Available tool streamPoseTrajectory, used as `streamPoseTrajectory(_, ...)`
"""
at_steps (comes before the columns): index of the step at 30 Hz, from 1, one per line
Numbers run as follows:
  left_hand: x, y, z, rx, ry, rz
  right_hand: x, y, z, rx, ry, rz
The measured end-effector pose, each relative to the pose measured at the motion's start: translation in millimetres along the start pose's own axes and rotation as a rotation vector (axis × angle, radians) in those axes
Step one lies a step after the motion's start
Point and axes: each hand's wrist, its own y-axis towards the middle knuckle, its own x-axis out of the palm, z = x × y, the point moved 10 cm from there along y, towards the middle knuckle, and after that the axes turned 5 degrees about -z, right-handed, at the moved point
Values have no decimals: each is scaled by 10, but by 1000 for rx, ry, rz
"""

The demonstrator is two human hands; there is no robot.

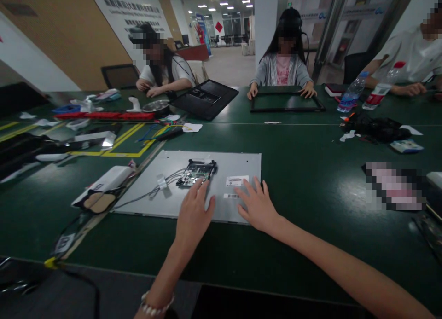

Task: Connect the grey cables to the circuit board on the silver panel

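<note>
A flat silver-grey panel (214,206), which looks like the back of a display, lies on the green table before me. On it sits a green circuit board (197,172) with black edge parts, and grey cables run from it to the left under a piece of clear tape (162,182). My left hand (196,208) is over the panel, fingers stretched toward the board's near edge; whether they touch it I cannot tell. My right hand (259,207) spreads its fingers over the panel's right side, beside two white labels (237,180). Neither hand holds anything.
Left of the panel lies a white power bank-like pack (107,183) with cords. Across the table, one person sits by a black panel (207,98); another has both hands on a black frame (287,109). Bottles (352,92) and a blurred phone-like thing (393,185) are at right.
</note>
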Motion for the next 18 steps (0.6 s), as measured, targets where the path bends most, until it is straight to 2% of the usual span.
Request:
streamPoseTrajectory(4,285,212,-412,-68,154,-117,3,30,-40,-3,7,-3)
streamPoseTrajectory(7,438,322,-637,-125,197,-173,14,37,-45,-8,21,-16)
streamPoseTrajectory(18,499,851,-1045,-253,249,-129,21,35,-48,-15,21,-21)
